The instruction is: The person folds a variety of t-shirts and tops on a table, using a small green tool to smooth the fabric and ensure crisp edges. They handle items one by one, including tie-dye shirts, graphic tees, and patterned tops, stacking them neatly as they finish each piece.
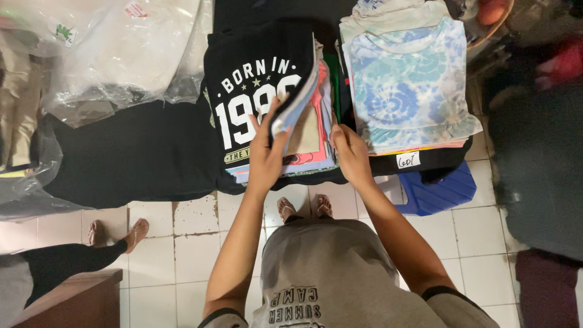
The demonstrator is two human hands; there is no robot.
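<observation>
A stack of folded shirts point(306, 155) lies on a black-covered surface in front of me, topped by a black shirt with white print point(243, 73). My left hand point(265, 155) lifts the right edge of the upper shirts, thumb and fingers closed on the lifted layers. My right hand point(351, 152) rests on the right side of the stack, fingers tucked against the lower shirts. To the right lies a second stack with a blue and white tie-dye shirt point(404, 79) on top.
Clear plastic bags of clothing point(115, 54) lie at the upper left. A blue plastic stool point(437, 191) stands under the right stack. Another person's legs and sandalled feet point(109, 240) are at the left by a brown wooden piece point(73, 300). Dark cloth point(540, 170) hangs right.
</observation>
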